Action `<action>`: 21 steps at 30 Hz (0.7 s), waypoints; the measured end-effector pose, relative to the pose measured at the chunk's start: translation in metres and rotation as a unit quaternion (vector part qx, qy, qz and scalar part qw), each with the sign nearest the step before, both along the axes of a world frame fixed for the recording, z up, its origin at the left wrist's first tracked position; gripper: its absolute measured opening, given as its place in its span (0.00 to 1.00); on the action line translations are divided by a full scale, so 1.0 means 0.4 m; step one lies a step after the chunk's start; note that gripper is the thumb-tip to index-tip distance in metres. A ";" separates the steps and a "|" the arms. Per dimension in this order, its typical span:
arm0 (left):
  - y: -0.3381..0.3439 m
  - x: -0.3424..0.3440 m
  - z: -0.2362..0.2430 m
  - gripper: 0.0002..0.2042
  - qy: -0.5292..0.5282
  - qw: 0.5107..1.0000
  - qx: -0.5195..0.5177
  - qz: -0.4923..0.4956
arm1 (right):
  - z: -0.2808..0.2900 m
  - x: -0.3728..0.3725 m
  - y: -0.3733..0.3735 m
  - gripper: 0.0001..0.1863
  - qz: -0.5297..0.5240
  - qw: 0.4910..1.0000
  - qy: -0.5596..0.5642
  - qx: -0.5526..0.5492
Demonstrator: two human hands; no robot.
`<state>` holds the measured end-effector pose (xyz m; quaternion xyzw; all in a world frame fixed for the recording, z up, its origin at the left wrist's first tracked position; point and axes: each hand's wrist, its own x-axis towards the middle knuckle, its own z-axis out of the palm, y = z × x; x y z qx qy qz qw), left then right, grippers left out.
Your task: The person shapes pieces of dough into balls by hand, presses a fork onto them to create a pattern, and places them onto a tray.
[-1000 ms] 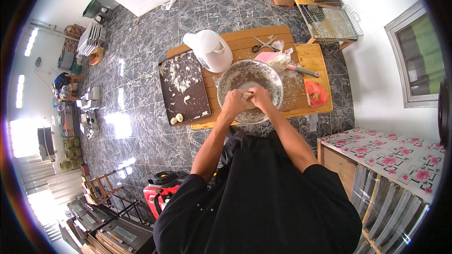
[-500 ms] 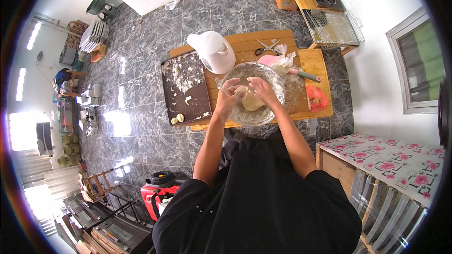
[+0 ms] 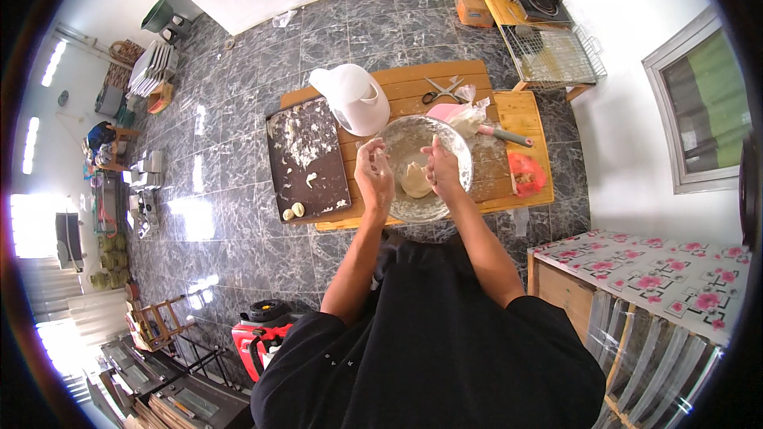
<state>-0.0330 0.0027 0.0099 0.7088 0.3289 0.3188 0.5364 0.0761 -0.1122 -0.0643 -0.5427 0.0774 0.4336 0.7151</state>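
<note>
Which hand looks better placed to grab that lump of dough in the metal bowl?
Probably the right hand: it hovers beside the pale dough lump in the round metal bowl, while the left hand is over the rim.

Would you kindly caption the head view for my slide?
Both hands, left hand and right hand, raised over dough in a metal bowl.

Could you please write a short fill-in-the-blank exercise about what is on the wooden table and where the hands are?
1. Both hands, the left hand and the right hand, are raised over a metal ____ holding dough.
2. The dark tray lies on the person's ____ side.
3. The white jug stands ____ the tray and the bowl.

Missing words: bowl; left; between
</note>
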 end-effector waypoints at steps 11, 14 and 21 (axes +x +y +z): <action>-0.085 0.110 -0.045 0.26 -0.031 0.875 -0.482 -0.039 | 0.013 -0.118 0.084 0.38 0.113 0.900 -0.419 -0.039; -0.103 0.085 -0.102 0.25 -0.054 0.929 -0.332 -0.156 | 0.034 -0.090 0.062 0.38 0.072 0.885 -0.458 -0.047; -0.160 0.041 0.030 0.27 0.055 0.950 -0.268 -0.153 | 0.078 0.003 0.090 0.42 -0.114 0.992 -0.027 0.049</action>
